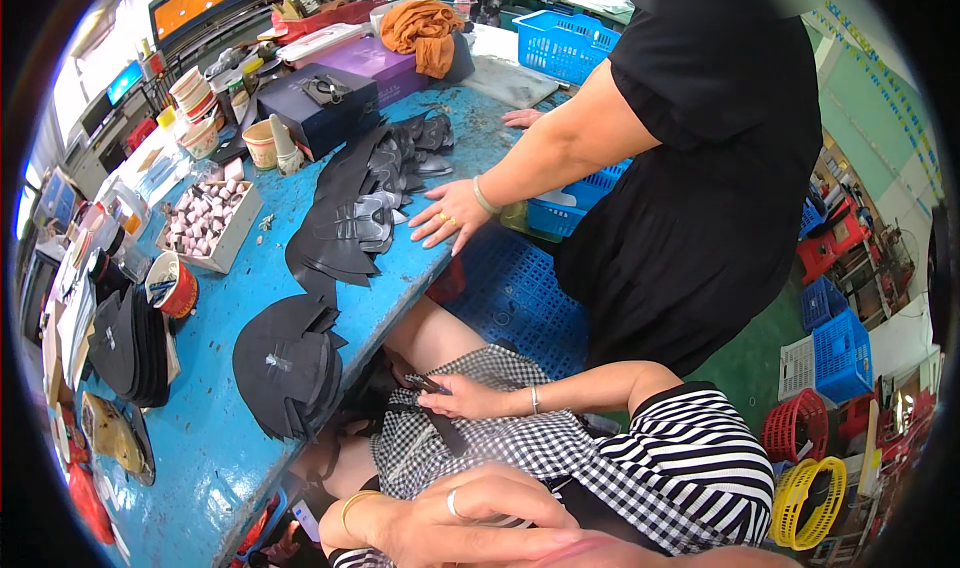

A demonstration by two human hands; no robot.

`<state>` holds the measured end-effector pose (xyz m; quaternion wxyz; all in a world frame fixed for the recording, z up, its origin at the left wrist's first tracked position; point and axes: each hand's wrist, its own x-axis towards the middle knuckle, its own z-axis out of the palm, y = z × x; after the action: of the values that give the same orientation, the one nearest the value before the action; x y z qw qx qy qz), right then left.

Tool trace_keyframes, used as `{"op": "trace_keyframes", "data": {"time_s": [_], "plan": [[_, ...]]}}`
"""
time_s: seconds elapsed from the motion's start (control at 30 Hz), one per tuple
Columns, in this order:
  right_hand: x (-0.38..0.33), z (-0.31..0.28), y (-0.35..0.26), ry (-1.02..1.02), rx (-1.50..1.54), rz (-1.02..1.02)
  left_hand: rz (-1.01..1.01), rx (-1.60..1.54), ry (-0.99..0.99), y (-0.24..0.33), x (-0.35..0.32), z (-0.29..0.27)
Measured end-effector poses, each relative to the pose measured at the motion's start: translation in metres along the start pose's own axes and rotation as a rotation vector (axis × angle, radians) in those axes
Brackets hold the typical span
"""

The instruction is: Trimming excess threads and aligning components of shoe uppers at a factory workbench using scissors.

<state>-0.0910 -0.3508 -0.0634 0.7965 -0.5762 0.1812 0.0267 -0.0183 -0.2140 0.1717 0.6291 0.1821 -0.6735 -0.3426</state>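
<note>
At six o'clock, over a checked cloth (540,453), the right hand (465,396) has a narrow grip around a small dark object (428,384). Lower at six o'clock, by the rim, the left hand (490,513) is raised with bent fingers; I cannot tell whether its grip holds anything. On the blue surface (212,368), a stack of black pieces (300,378) at eight o'clock bears a pale mark, too small to read. At ten o'clock, more black pieces (330,213) overlap in a row, thin lines marked across them; a co-worker's hand (450,216) lies flat near them. At eleven, a purple box (385,68) shows faint print, illegible here.
</note>
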Motion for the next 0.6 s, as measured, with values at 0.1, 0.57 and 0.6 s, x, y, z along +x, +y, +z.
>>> {"op": "trace_keyframes", "data": {"time_s": [0.1, 0.57, 0.6], "plan": [[0.0, -0.006, -0.002, -0.044, 0.024, 0.024, 0.054, 0.016, -0.146, -0.013, -0.009, -0.005], [-0.006, -0.007, 0.004, -0.05, 0.135, -0.051, -0.169, -0.083, -0.229, -0.026, -0.017, 0.001], [-0.01, -0.009, 0.0, -0.041, 0.182, -0.053, -0.205, -0.071, -0.141, -0.029, -0.033, -0.012]]}}
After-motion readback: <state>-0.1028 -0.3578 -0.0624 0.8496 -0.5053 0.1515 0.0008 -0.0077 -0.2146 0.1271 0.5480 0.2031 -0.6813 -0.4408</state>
